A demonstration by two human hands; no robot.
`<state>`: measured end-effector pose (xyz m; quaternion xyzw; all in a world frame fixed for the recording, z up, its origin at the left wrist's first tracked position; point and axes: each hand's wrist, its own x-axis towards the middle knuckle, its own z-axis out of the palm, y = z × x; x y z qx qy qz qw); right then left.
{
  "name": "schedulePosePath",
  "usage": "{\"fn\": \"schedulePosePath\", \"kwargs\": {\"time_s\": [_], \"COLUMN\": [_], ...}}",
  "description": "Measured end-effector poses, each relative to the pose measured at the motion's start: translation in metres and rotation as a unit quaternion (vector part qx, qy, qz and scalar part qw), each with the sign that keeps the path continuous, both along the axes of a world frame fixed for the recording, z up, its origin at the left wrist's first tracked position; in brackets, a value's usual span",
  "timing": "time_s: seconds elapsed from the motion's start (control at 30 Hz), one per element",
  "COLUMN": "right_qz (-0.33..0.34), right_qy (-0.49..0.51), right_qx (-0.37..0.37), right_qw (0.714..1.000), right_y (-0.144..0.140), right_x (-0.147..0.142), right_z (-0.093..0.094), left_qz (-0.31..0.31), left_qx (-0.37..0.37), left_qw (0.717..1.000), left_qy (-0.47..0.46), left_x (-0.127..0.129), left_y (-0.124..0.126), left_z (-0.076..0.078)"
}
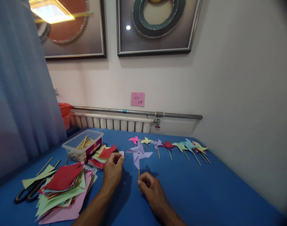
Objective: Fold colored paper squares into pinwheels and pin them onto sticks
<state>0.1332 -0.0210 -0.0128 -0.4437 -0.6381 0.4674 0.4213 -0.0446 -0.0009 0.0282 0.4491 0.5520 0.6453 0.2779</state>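
Note:
A lilac paper pinwheel stands upright on a thin wooden stick, its blades spread around a small centre pin. My right hand pinches the lower part of that stick between thumb and fingers. To the left of the pinwheel, my left hand is raised with its fingers curled in toward the thumb; whether anything is in them is hidden. Just past its fingertips shows a small white item, too small to name. A smaller pile of coloured paper pieces lies beside the left hand.
Several finished pinwheels lie along the back right of the blue table. At left are a clear plastic tub of sticks, a large paper stack and black-handled scissors. A radiator and wall border the back.

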Motion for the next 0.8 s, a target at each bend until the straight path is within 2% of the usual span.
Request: {"fn": "schedulePosePath", "kwargs": {"time_s": [0.17, 0.3, 0.57, 0.8], "right_qz": [0.001, 0.013, 0.018, 0.014], "right_qy": [0.004, 0.003, -0.004, 0.001], "right_qx": [0.007, 0.019, 0.006, -0.006], "right_qw": [1.0, 1.0, 1.0, 1.0], "right_y": [0.004, 0.002, 0.0, 0.001], "right_x": [0.0, 0.0, 0.0, -0.001], "right_z": [-0.002, -0.002, -0.002, -0.004], "left_qz": [-0.119, -0.162, -0.16, -0.132], "left_qx": [-0.034, -0.067, -0.093, -0.088], "left_qw": [0.992, 0.982, 0.977, 0.984], "left_qy": [-0.034, -0.072, -0.109, -0.077], "left_x": [0.026, 0.041, 0.033, 0.022], "left_y": [-0.004, -0.006, -0.003, -0.001], "left_z": [-0.012, -0.02, -0.018, -0.01]}}
